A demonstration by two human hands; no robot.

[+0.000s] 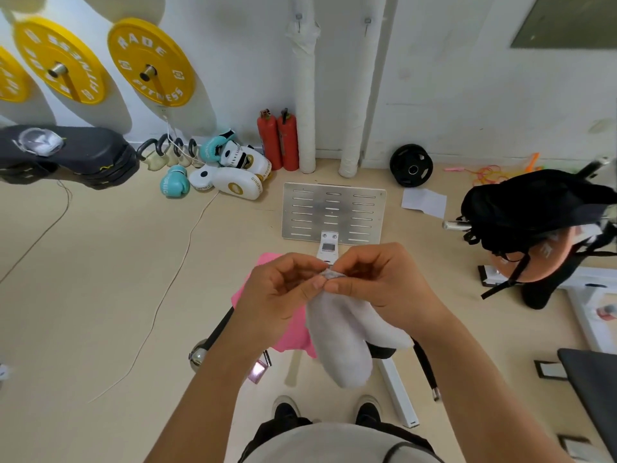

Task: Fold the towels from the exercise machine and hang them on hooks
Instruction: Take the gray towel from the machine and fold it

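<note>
A folded white towel (344,339) hangs in front of me, held up by its small grey loop at the top. My left hand (277,292) and my right hand (377,282) both pinch that loop between thumb and fingertips. Below and behind the hands a pink towel (293,332) lies draped over the black bar of the exercise machine (217,332). Two metal hooks (299,21) (367,24) stick out of the white wall high up, above the wrapped pipes.
The machine's slotted metal footplate (334,212) lies on the floor ahead. Two red fire extinguishers (278,142), boxing gloves and pads (230,168) sit by the wall. Yellow weight plates (150,61) hang at the left. A black bag (534,208) rests at the right.
</note>
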